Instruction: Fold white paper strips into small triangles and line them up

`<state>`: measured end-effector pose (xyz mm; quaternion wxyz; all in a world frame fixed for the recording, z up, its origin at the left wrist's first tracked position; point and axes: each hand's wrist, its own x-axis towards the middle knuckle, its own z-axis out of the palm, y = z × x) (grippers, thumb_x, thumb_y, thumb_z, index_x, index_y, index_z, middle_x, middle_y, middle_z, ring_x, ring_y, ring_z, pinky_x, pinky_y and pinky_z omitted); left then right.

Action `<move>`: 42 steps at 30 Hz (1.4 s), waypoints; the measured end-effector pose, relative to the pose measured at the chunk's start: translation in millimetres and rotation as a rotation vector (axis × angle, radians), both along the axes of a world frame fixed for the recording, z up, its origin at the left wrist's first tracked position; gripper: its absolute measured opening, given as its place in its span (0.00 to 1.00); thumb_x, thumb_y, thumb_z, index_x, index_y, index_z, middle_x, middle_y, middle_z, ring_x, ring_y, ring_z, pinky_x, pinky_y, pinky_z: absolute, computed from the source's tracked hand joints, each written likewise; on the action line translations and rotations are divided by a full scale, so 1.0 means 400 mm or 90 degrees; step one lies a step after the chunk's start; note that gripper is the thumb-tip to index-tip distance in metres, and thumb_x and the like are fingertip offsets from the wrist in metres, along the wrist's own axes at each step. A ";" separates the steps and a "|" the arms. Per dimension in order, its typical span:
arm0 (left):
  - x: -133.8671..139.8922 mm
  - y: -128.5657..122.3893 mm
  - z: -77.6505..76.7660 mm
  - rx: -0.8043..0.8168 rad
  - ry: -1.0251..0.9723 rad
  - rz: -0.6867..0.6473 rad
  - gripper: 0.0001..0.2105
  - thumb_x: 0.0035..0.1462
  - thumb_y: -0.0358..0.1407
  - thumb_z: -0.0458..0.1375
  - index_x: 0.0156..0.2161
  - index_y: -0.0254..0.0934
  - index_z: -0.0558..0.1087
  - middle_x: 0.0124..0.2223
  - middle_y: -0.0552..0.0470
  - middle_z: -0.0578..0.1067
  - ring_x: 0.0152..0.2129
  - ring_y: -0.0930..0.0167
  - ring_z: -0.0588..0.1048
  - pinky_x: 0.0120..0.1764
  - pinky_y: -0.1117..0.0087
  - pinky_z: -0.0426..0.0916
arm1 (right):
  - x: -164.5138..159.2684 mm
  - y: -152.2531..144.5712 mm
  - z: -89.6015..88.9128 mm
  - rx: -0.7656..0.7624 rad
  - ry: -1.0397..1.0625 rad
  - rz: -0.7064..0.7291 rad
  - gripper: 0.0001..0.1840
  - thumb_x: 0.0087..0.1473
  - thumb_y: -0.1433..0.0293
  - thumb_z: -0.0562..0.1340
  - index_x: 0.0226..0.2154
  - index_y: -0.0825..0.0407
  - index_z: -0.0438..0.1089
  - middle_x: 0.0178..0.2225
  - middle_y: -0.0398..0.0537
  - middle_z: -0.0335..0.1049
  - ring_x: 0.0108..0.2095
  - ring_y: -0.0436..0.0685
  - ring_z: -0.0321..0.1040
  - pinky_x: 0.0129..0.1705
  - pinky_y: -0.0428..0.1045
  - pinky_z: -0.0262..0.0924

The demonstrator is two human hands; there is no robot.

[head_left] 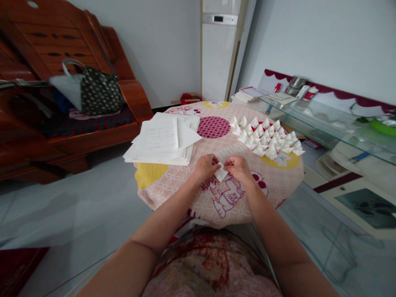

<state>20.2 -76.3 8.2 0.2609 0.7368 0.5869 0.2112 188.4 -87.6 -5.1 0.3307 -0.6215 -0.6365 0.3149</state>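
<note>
Between my two hands is a small folded white paper (220,173), a diamond shape with one corner pointing toward me. My left hand (206,166) pinches its left corner between thumb and fingers. On the opposite side, my right hand (237,166) grips the right corner in the same way. The paper is just above or on the patterned tablecloth (182,185); which one I cannot tell. Rows of small folded paper boats (262,138) stand at the right of the table. To the left of my hands lies a stack of paper sheets (157,138), the top ones bearing writing.
A glass-topped cabinet (324,128) stands close on the right, with papers (247,94), cups and a green dish (383,126) on it. At the left is a wooden bench (130,93) holding a dotted bag (100,90). A tall white unit (218,57) stands behind the table.
</note>
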 end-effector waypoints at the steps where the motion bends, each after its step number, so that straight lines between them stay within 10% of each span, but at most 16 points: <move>1: -0.001 -0.001 0.001 -0.002 0.000 0.002 0.06 0.55 0.30 0.64 0.40 0.33 0.79 0.36 0.48 0.81 0.31 0.70 0.77 0.36 0.71 0.68 | -0.001 -0.001 0.003 0.002 -0.011 0.000 0.03 0.41 0.76 0.66 0.23 0.52 0.74 0.22 0.42 0.73 0.25 0.52 0.68 0.27 0.45 0.56; 22: -0.006 -0.006 -0.047 0.184 0.001 -0.169 0.12 0.56 0.21 0.55 0.42 0.34 0.76 0.42 0.47 0.77 0.41 0.67 0.76 0.48 0.68 0.70 | -0.005 0.005 -0.003 0.032 -0.090 0.013 0.04 0.43 0.76 0.66 0.24 0.52 0.75 0.24 0.45 0.75 0.28 0.54 0.70 0.30 0.46 0.58; 42: -0.015 -0.032 -0.038 0.180 0.074 -0.249 0.11 0.62 0.29 0.58 0.47 0.37 0.80 0.45 0.46 0.79 0.44 0.65 0.77 0.50 0.66 0.71 | 0.050 -0.006 0.018 -0.126 0.109 -0.043 0.01 0.48 0.73 0.65 0.28 0.53 0.72 0.17 0.40 0.68 0.16 0.48 0.62 0.16 0.41 0.53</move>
